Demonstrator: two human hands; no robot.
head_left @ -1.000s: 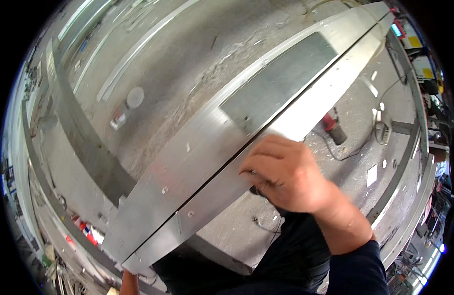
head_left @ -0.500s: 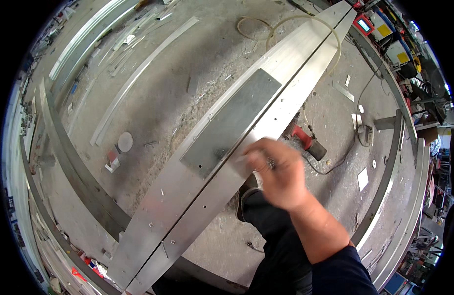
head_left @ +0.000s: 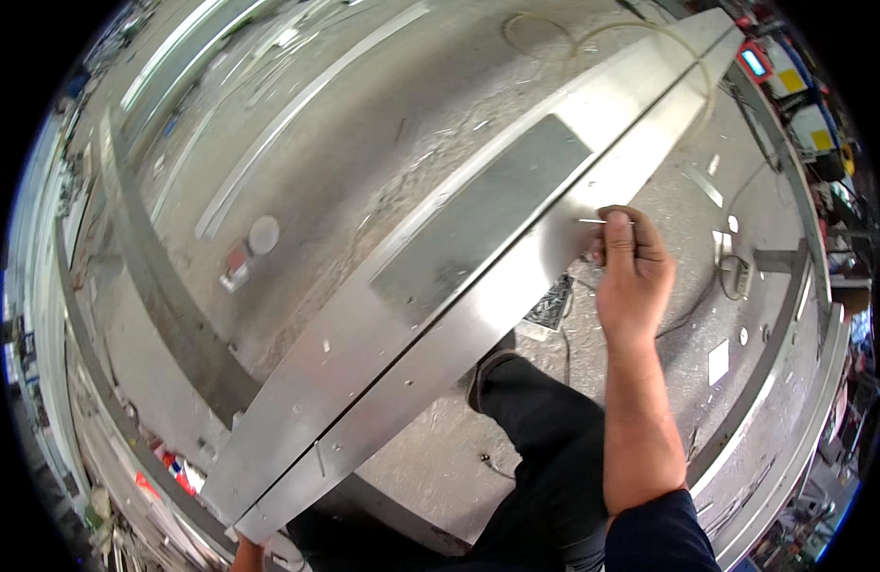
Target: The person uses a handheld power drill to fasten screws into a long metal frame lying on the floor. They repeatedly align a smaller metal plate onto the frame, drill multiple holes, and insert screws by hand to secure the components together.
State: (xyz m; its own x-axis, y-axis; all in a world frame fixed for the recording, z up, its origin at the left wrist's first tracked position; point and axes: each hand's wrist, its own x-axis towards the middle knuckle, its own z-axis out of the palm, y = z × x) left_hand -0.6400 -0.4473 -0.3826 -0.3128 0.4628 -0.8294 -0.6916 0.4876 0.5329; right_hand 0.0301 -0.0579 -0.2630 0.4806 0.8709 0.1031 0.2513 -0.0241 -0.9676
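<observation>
My right hand (head_left: 635,262) is closed above the right edge of a long metal beam (head_left: 487,305), pinching a thin shiny metal pin (head_left: 590,221), much like a rivet, between thumb and fingers. The beam has a dark slot along its length and several small holes. A grey flat plate (head_left: 487,205) lies on its far-left half. Another thin pin (head_left: 320,459) is on the beam near its lower end. Just beyond the lower-left end of the beam, part of my left hand (head_left: 247,551) shows at its corner; its fingers are mostly hidden.
Below the beam's right edge stands a small tray (head_left: 551,307) of loose metal pieces. Cut strips (head_left: 306,119) and a round disc (head_left: 264,234) lie on the floor at left. A curved hose (head_left: 592,33) crosses the far end; a power strip (head_left: 742,276) and metal frames (head_left: 792,334) are at right.
My right hand has moved up and to the right, away from the beam's middle, and the pin now shows in it. My left hand has come into view at lower left. The view has shifted.
</observation>
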